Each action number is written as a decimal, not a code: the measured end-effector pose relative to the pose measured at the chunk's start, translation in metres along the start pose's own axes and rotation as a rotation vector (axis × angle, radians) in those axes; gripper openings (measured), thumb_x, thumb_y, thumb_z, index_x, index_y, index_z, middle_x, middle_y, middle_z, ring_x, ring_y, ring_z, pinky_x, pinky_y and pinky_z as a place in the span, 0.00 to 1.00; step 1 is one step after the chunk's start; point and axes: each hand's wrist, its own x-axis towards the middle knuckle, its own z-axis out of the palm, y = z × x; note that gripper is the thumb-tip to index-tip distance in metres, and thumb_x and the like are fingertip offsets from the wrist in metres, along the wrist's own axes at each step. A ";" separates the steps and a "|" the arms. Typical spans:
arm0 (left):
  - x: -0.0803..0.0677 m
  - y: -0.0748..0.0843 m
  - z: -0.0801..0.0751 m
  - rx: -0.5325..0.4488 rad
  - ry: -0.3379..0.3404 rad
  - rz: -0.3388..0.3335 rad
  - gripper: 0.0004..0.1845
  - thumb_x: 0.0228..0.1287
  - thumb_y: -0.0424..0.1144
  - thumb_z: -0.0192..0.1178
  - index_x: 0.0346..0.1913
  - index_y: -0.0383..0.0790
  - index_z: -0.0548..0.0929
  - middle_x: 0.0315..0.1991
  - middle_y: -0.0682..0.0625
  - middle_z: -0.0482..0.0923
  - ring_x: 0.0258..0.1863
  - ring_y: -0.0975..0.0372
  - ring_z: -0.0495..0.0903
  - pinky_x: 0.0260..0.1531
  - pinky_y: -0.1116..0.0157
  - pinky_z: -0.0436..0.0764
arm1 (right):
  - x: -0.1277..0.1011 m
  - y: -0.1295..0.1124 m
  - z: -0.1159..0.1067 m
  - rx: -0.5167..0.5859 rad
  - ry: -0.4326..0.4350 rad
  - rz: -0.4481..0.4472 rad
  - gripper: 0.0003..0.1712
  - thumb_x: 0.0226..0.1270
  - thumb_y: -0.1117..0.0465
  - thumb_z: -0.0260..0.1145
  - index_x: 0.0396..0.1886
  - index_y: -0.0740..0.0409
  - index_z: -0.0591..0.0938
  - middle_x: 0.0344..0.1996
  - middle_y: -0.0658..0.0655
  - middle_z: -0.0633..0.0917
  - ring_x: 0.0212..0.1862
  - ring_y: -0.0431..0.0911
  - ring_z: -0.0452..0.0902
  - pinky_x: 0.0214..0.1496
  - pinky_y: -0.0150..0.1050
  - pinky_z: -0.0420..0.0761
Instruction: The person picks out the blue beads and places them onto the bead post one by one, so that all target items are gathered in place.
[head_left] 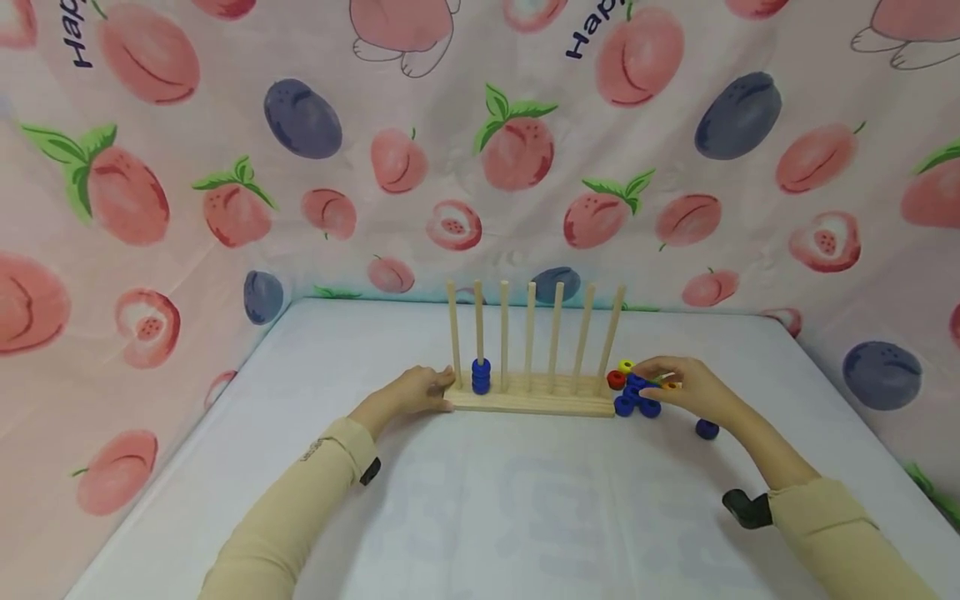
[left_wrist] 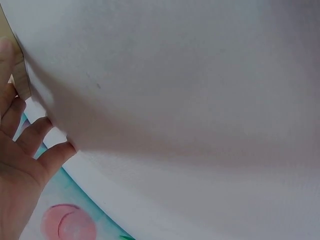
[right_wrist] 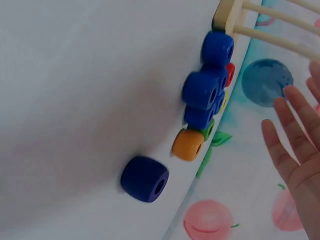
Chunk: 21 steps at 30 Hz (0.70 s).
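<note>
A wooden peg rack [head_left: 532,406] with several upright pegs stands on the table. Three blue beads [head_left: 481,377] are stacked on its second peg from the left. My left hand [head_left: 418,389] grips the rack's left end between thumb and fingers; the left wrist view has the wooden corner [left_wrist: 21,75] at the fingertips. Off the rack's right end lies a cluster of loose beads [right_wrist: 200,90], mostly blue, with red, yellow, green and orange ones. Over this cluster my right hand [head_left: 690,385] reaches, thumb and forefinger apart; its other fingers [right_wrist: 295,125] extend straight in the right wrist view.
A single dark blue bead [head_left: 707,429] lies apart, below the right hand. The white-covered table [head_left: 480,500] meets a fruit-printed cloth [head_left: 450,167] behind the rack. Dark wrist devices [head_left: 747,508] show at the sleeves.
</note>
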 end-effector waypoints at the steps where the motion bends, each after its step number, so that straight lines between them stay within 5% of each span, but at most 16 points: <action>1: 0.000 0.000 0.001 0.001 0.001 -0.003 0.33 0.51 0.50 0.61 0.59 0.41 0.67 0.61 0.45 0.62 0.58 0.47 0.65 0.60 0.55 0.64 | -0.001 0.002 0.000 -0.008 -0.007 0.007 0.20 0.55 0.57 0.64 0.45 0.64 0.77 0.41 0.63 0.82 0.43 0.57 0.75 0.45 0.52 0.77; 21: 0.001 0.001 0.001 -0.005 0.017 -0.011 0.32 0.50 0.50 0.62 0.58 0.42 0.68 0.60 0.43 0.64 0.57 0.47 0.68 0.59 0.55 0.65 | -0.017 0.021 0.001 -0.121 -0.032 0.049 0.17 0.53 0.63 0.65 0.41 0.68 0.78 0.36 0.62 0.82 0.36 0.52 0.77 0.39 0.44 0.80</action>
